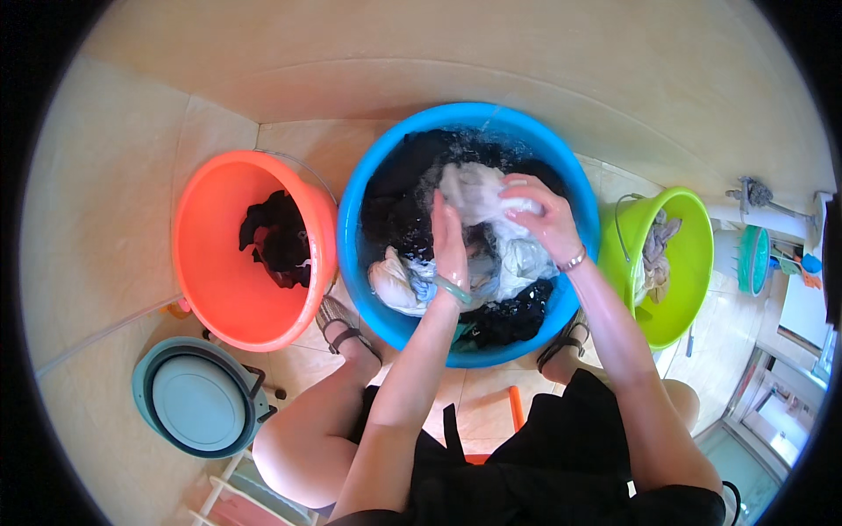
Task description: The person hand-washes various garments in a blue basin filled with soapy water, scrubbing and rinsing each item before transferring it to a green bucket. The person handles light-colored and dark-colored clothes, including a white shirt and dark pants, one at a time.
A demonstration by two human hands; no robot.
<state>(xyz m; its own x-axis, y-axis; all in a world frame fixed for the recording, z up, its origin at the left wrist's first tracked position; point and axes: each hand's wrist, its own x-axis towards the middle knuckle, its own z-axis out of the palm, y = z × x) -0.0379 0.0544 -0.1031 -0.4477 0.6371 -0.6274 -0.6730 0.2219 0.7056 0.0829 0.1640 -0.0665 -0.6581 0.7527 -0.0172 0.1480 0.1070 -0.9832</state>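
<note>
A large blue basin (579,188) full of water and dark and pale laundry stands between my feet. My right hand (542,213), with a bracelet at the wrist, has its fingers curled over a wet white cloth (474,193) near the basin's middle. Close to that cloth's left side, my left hand (450,245) has its fingers stretched out, a pale green bangle (453,290) at its wrist. Black clothes (395,188) lie in the water on the left and far side. A cream and pale blue garment (395,279) pokes up below my left hand.
An orange-red bucket (215,263) with dark clothes stands left; a lime green bucket (693,272) with greyish cloth stands right. At lower left lies a round grey-blue folding basin (197,403). A tiled wall (526,35) rises behind the blue basin.
</note>
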